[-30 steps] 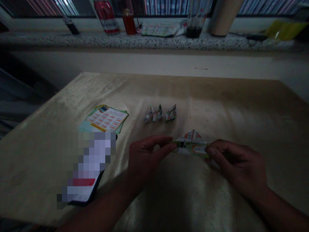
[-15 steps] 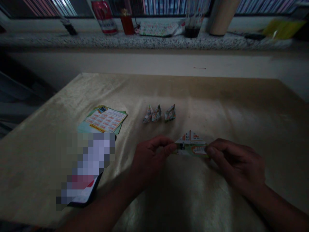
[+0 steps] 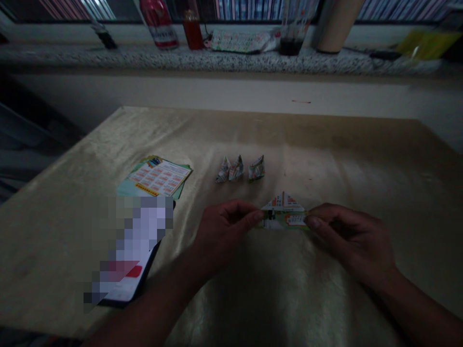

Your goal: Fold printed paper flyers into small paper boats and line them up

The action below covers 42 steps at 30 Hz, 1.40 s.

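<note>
The table [image 3: 325, 159], draped in a pale glossy cloth, carries a stack of printed leaflets [image 3: 157, 177], three small folded paper pieces [image 3: 240, 169] in a row, and, nearest the person, a half-folded printed paper [image 3: 284, 214] held just above the cloth. That paper looks light, thin and easily creased, so its two end corners seem the safest places to hold it. The left hand [image 3: 222, 229] pinches the left corner between nearly closed fingers [image 3: 253, 219], and the right hand [image 3: 352, 238] pinches the right corner likewise.

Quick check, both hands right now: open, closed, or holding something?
Left hand: closed, pinching the left end of the folded paper.
Right hand: closed, pinching the right end of the same folded paper.
</note>
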Motion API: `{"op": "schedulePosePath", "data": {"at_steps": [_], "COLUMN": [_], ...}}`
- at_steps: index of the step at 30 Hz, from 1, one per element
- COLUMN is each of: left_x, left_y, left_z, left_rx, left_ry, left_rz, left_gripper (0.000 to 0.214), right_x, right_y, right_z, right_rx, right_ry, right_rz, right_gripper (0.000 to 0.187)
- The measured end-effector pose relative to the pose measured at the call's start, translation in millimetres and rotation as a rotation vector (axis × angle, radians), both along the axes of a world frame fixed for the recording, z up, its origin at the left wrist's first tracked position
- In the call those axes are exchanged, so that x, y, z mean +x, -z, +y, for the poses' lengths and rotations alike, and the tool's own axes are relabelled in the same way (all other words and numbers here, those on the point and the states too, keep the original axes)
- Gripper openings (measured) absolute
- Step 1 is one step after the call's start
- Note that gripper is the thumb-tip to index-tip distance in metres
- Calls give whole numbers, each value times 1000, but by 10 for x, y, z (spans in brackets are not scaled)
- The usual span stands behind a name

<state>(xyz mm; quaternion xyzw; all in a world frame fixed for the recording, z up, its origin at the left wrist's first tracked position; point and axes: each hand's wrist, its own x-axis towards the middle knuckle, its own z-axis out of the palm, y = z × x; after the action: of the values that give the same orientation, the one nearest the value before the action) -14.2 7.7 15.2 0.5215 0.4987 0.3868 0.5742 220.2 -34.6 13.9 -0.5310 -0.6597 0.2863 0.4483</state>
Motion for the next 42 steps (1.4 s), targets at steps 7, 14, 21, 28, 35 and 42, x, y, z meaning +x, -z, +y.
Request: {"op": "schedulePosePath", "data": {"at_steps": [7,14,21,28,35,42], "left_x": [-39,-92,-62,-50,-69,-75], "left_y": [50,11,-28,-59,-41,5], "left_z": [-47,-31,-49,-64,-68,-91], "left_rx": [431,792,722,663,915,1072], "left_ry": [-53,93,62,48,37,7], "left_rz": [99,229,234,263,364,431], "left_gripper": [10,25,32,28,18,16], "right_x": [45,81,95,47,-1,-47], "right_y": [29,-7,36,-40,-14,-52], "right_z": [-10,29,27,20,-2,21], "right_rx": [205,267,256,115,343,618], "right_ry": [-89,-154,-109,-69,-22,-19], "right_rz": [-55,-110,-84,3,-192,-372], "right_gripper": [25,29,30,19,20,24]}}
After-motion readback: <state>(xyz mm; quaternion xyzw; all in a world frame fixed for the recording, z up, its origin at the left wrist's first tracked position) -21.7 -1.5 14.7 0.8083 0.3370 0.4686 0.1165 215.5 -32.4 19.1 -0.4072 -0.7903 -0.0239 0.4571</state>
